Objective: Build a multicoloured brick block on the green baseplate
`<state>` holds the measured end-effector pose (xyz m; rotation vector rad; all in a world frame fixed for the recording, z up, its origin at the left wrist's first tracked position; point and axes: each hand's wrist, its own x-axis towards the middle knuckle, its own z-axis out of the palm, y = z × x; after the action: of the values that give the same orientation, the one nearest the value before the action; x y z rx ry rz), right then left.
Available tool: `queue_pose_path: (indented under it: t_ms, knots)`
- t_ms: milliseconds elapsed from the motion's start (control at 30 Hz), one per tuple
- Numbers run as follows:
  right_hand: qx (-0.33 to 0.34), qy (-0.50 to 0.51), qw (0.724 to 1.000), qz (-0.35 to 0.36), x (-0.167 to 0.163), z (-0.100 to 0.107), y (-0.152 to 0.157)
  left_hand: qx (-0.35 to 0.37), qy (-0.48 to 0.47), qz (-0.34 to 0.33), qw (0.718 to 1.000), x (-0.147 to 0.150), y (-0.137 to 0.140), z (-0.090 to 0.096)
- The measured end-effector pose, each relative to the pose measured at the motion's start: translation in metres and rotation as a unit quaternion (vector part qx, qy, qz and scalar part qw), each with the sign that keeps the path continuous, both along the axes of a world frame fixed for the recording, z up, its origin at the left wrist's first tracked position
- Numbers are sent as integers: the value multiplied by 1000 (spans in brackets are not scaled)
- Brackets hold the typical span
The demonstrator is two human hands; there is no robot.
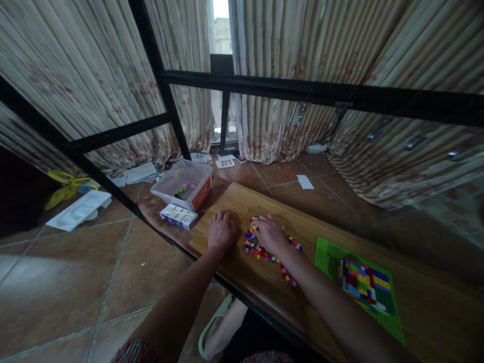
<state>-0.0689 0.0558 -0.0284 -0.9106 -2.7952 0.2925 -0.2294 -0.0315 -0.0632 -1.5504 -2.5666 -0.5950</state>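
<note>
My left hand [222,231] rests on the wooden tabletop [234,204], left of a loose pile of small coloured toy bricks [257,248]. Its fingers are curled together, and whatever lies under them is hidden. My right hand [270,234] is at the far side of the pile, fingers bent down among the bricks; the fingertips are partly covered, so what they grip cannot be made out. Farther right, beyond my right forearm, a green baseplate [321,252] carries a structure of multicoloured bricks [359,280].
A clear plastic box [159,191] with a few bricks inside stands at the left end, beside a small white and purple carton [179,217]. A black metal frame [264,83] crosses in front of the curtains [272,126]. White packaging [79,209] and papers [305,182] lie on the tiled floor.
</note>
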Motion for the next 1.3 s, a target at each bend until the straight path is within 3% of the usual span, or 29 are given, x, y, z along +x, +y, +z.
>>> queue_pose_path:
  t_ms: [167,267,433,567,667,733,833,900,1000,1200,1300]
  knots:
    - [-9,11,1000,-8,-1,2,-4,-3,-5,0,1000,-1,0,0]
    - [-40,77,996,-36,8,3,-10,3,-6,-2,1000,0,-1,-2]
    - [-153,248,949,-122,47,-2,-41,35,-40,-1,999,-4,3,-4]
    - [-179,322,915,-161,83,-2,-77,142,-136,18,980,-16,2,2]
    - [-200,326,907,-177,104,2,-105,220,-231,84,944,-8,-15,14]
    - [-207,322,908,-173,113,5,-122,225,-304,107,920,12,-38,22]
    - [-205,320,910,-167,121,9,-145,120,-440,-24,890,63,-83,23]
    - [-208,319,911,-159,123,12,-158,29,-541,-95,835,100,-111,20]
    - [-220,325,911,-126,126,17,-174,-29,-627,-100,772,141,-134,20]
    - [-250,365,891,-104,143,23,-190,-107,-686,-129,708,157,-134,46]
    - [-289,368,876,-116,154,29,-196,-145,-719,-141,665,160,-134,50]
